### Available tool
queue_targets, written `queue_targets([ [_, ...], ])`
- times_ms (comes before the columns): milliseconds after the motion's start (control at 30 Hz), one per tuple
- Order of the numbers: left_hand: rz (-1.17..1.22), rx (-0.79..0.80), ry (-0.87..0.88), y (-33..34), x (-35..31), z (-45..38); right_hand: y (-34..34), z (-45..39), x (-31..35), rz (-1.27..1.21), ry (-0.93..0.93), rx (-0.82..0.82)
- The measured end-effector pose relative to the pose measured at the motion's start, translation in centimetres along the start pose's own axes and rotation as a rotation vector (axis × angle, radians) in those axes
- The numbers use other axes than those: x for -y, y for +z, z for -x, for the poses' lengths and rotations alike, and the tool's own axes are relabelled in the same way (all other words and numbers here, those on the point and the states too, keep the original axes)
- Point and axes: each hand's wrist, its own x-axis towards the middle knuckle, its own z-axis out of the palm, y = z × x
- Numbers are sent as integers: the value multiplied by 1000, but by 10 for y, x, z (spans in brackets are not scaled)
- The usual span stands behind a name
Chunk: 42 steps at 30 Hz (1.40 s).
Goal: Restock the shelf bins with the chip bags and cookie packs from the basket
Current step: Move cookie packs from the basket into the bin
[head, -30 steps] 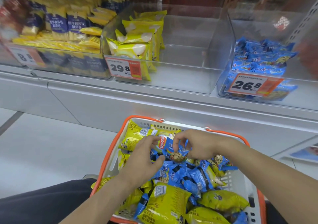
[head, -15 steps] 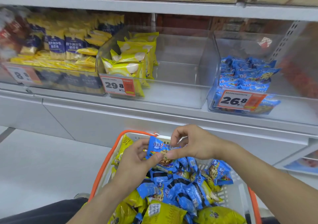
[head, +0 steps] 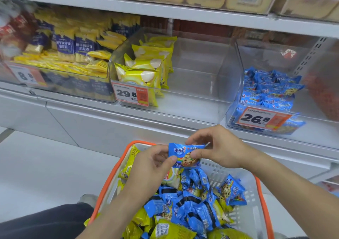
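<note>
Two bare forearms with no sleeves in view, left hand [head: 150,167] and right hand [head: 218,147] without rings, watch or gloves, dark trouser leg [head: 45,222] at lower left of the frame

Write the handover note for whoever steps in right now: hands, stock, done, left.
Left hand and right hand both pinch one blue cookie pack above the basket.
Basket holds many more blue cookie packs and yellow chip bags.
Chip bin, tag 29.8: partly filled, bags at its left side.
Cookie bin, tag 26.8: partly filled.
Left: place the held pack in the cookie bin, then shelve the rest of the basket.
</note>
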Motion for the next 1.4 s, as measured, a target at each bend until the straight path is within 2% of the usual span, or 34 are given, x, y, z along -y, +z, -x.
queue_targets([
  [267, 41, -53, 65, -3, -21, -8, -4, 8, 27, 136, -81, -93],
  [333, 55, -75, 97, -1, -32, -13, -14, 11, 36, 184, -122, -165],
  [467, 43, -88, 209, 14, -68, -26, -46, 34, 41, 211, -168, -387],
  [600, -91, -116, 414, 46, -103, -38, -92, 62, 29, 153, -204, -704],
  [700, -233, -154, 560, 68, -119, -53, -131, 74, 3, -44, -155, -908],
  [767, -338, -142, 597, 87, -128, -65, -158, 85, -22, -162, -111, -1014],
  [867, -463, -100, 591, 112, -134, -87, -196, 94, -56, -89, -14, -1112],
  [967, -549, -32, 516, 135, -132, -104, -233, 92, -84, 62, 175, -1083],
  [1067, -663, -139, 521, 148, -120, -109, -259, 79, -113, 225, 310, -960],
  [1233, -679, -255, 567, 154, -109, -114, -274, 34, -151, 326, 384, -730],
  [1400, -683, -255, 586, 155, -105, -117, -270, 5, -169, 390, 373, -643],
])
